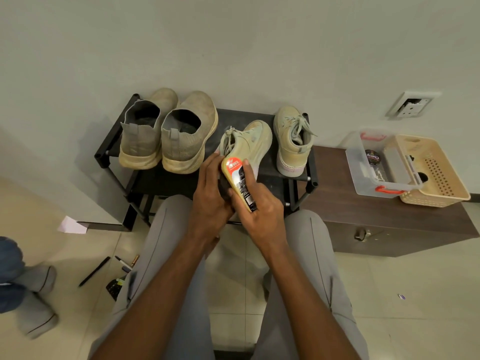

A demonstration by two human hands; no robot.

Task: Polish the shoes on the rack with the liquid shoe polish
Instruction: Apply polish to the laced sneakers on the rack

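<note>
A yellow liquid shoe polish bottle (237,181) with a red and black label lies in my right hand (262,211), whose fingers curl round it. My left hand (210,196) grips the bottle's dark lower end; what it holds there is partly hidden. Both hands hover just in front of a beige lace-up sneaker (249,144) lying tilted on its side on the black shoe rack (181,180). Its partner sneaker (292,141) stands upright at the rack's right end. A grey slip-on pair (166,133) stands on the left.
A low brown cabinet (384,224) right of the rack carries a clear plastic box (374,162) with a polish tin and a beige basket (436,172). Pens (94,271) and small items lie on the tiled floor at left, beside another person's socked feet (33,300).
</note>
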